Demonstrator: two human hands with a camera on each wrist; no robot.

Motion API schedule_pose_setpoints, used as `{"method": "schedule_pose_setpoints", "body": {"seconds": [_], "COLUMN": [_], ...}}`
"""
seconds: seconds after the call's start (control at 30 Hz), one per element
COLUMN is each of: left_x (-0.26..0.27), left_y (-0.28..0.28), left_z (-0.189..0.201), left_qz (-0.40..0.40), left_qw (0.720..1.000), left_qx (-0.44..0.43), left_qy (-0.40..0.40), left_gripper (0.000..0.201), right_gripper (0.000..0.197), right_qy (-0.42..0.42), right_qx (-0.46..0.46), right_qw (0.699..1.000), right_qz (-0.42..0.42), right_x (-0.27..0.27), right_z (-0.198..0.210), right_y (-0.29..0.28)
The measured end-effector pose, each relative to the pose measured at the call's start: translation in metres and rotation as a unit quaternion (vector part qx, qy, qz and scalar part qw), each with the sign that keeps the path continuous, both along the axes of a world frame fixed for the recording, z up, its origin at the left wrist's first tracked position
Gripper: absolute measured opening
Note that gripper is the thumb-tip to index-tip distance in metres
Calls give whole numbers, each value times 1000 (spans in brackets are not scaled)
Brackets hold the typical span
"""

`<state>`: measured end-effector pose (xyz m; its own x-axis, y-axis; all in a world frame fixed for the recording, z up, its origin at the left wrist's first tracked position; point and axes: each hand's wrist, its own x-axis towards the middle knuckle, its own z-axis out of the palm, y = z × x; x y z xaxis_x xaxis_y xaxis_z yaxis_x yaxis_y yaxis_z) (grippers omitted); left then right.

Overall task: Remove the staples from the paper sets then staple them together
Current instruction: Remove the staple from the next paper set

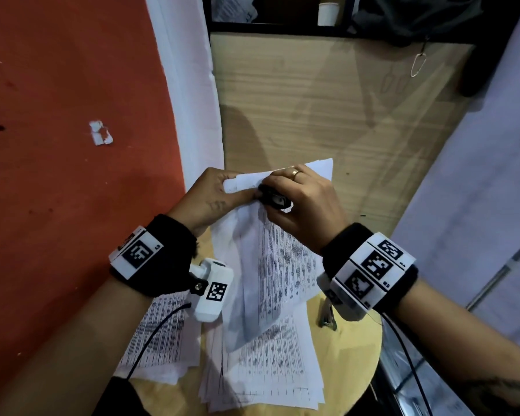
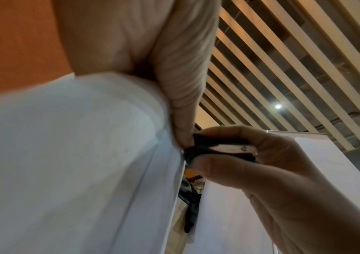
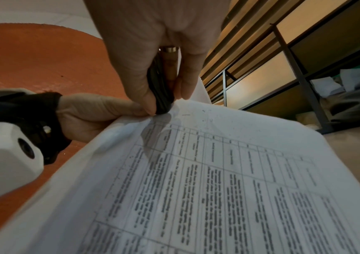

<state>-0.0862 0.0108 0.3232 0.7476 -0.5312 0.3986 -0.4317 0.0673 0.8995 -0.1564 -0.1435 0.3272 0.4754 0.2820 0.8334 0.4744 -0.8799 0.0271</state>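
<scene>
Head view: from above, facing forward and down onto both hands and the round tabletop (image 1: 354, 349). Left wrist view: from underneath, very close, tilted up past the held paper set (image 2: 70, 154) toward the slatted ceiling (image 2: 283, 60). Right wrist view: close, along the printed sheet. Shared by all three: the staple remover (image 1: 275, 199) at the paper's corner.

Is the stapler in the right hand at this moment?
No. The stapler lies on the round table below the right wrist, while the right hand grips a black staple remover at the held paper set.
</scene>
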Motion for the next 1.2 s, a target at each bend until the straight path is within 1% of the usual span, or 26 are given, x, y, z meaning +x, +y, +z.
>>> {"method": "schedule_pose_setpoints", "body": {"seconds": [0.03,0.07,0.13,0.23,0.37,0.47,0.6,0.63,0.67,0.7,0.77,0.93,0.97,1.07,1.17,1.2], "left_x": [-1,-2,-1,1,3,3,4,4,4,4,5,5,4,2,1,1], "left_y": [0,-1,-2,-3,-7,-11,-10,-9,-8,-8,-7,-15,-16,-20,-21,-22], "left_z": [0,0,0,0,-4,-6,-8,-8,-7,-6,-5,-5,-5,-6,-8,-8], "left_qz": [-4,-5,-3,-2,8,24,36,36,35,35,39,75,79,94,105,107], "left_qw": [1000,1000,1000,1000,999,998,994,993,991,990,989,974,971,967,957,954], "left_qx": [-3,-7,-14,-25,-30,-30,10,21,30,34,39,61,60,65,67,67], "left_qy": [4,4,-1,0,-19,-39,-100,-114,-124,-129,-137,-207,-216,-229,-260,-271], "left_gripper": [11,5,13,11,11,12,18,15,8,8,27,48,47,34,23,23], "right_gripper": [19,20,23,25,28,27,23,24,24,24,25,26,26,25,26,25], "right_qy": [4,7,22,39,39,40,53,64,76,87,97,85,85,85,88,86], "right_qx": [10,21,56,122,145,162,222,235,244,249,247,246,246,250,264,269], "right_qw": [1000,1000,998,991,987,985,972,968,965,963,963,964,964,963,959,958], "right_qz": [3,5,16,41,46,50,51,51,51,52,49,50,50,46,41,40], "right_x": [0,0,-1,0,1,1,0,-1,-2,-2,-3,-5,-5,-6,-5,-5], "right_z": [-1,-2,-3,-4,-4,-5,-4,-4,-3,-3,-2,0,1,1,1,1], "right_y": [-1,-2,-4,-5,-7,-8,-8,-9,-9,-10,-11,-13,-13,-13,-12,-12]}}
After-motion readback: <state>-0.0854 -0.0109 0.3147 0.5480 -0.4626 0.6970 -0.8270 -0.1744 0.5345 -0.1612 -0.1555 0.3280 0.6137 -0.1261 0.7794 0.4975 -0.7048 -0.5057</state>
